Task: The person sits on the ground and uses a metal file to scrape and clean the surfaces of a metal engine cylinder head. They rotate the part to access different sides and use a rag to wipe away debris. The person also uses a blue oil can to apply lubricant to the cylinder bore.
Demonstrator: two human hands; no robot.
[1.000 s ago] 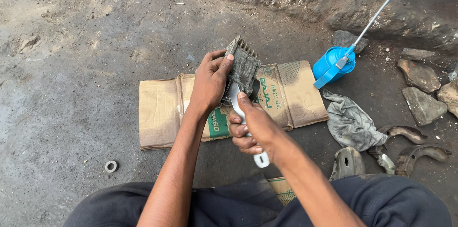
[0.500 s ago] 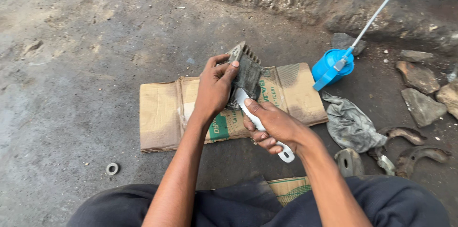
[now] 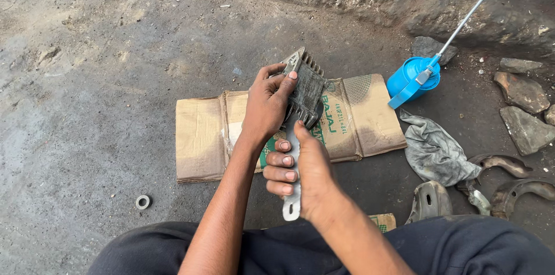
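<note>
Small metal washer [image 3: 143, 201]: flat on the ground, near the lower left, well apart from all else.

Flattened cardboard [image 3: 199, 136]: spread on the ground at centre, beneath both hands.

Left hand [image 3: 267, 107]: raised over the cardboard; fingers [image 3: 287, 78] curled shut around the upper edge of a dark finned metal block [image 3: 306, 87], held tilted above the cardboard.

Right hand [image 3: 303, 174]: just below the left; fingers wrapped closed on a flat pale metal tool [image 3: 292, 208], its upper end meeting the underside of the block, its holed lower end showing beneath the fist.

Grey rag [image 3: 436, 153]: crumpled on the ground, just beside the cardboard's right edge.

Blue oil can [image 3: 410, 78]: with long thin spout, near the cardboard's upper right corner.

Curved metal pieces [image 3: 509, 179]: lower right.

Stones [image 3: 523, 110]: along the right edge.
</note>
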